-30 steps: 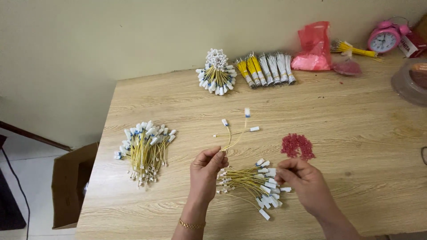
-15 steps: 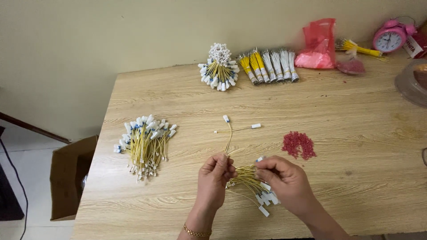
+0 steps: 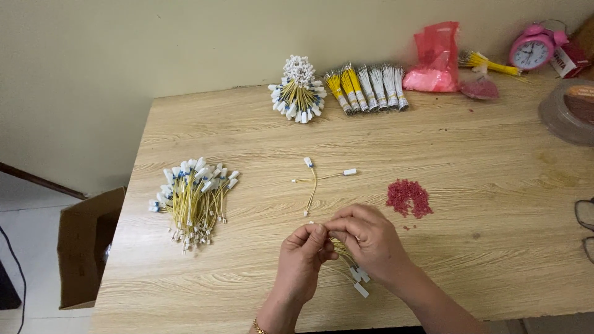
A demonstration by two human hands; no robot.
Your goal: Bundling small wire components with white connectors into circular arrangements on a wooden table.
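**A:** What lies on the wooden table around the hands?

**B:** At the near edge, the left hand and right hand meet, fingertips pinched together on a small bundle of yellow wires with white connectors. The bundle lies under the right palm, and a few connectors stick out below it. The hands hide most of it, so what exactly the fingertips grip is hard to tell; it looks like one wire end.

**A:** And just beyond them?

**B:** Two loose yellow wires lie crossed just past the fingers. To their right is a small heap of red beads, near the right hand but apart from it. Well off to the left lies a bigger bunch of yellow wires with white and blue ends.

**A:** Anything at the far edge?

**B:** A round cluster of wires, then a row of yellow and grey bundles. Beside those is a red plastic bag holding something pink, and a pink alarm clock. A clear round container sits at the right edge; its contents are unclear.

**A:** Off the table?

**B:** An open cardboard box stands on the floor to the left.
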